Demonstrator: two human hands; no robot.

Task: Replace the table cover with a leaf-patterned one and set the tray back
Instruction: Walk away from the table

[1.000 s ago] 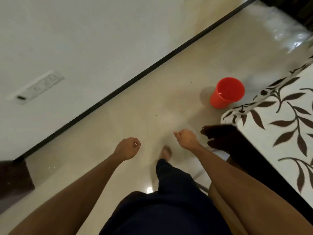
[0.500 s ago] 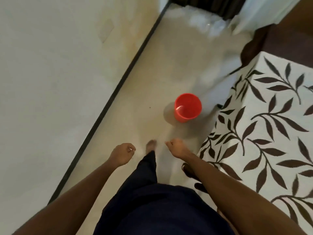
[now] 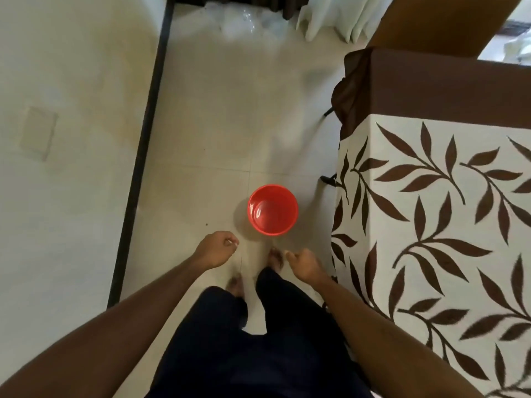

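Though loosely curled, left hand (image 3: pixel 217 248) and right hand (image 3: pixel 306 265) fingers empty; red bucket (image 3: pixel 273 209) near leaf-patterned cover (image 3: pixel 431 225), contents unclear.

Leaf-patterned cover (image 3: pixel 431 225) over table (image 3: pixel 436 84)

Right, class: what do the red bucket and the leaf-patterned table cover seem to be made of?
Red bucket: probably plastic, glossy; uniform colour, bright glints inside. Leaf-patterned cover: looks like matte cloth; it drapes and creases at the corner.
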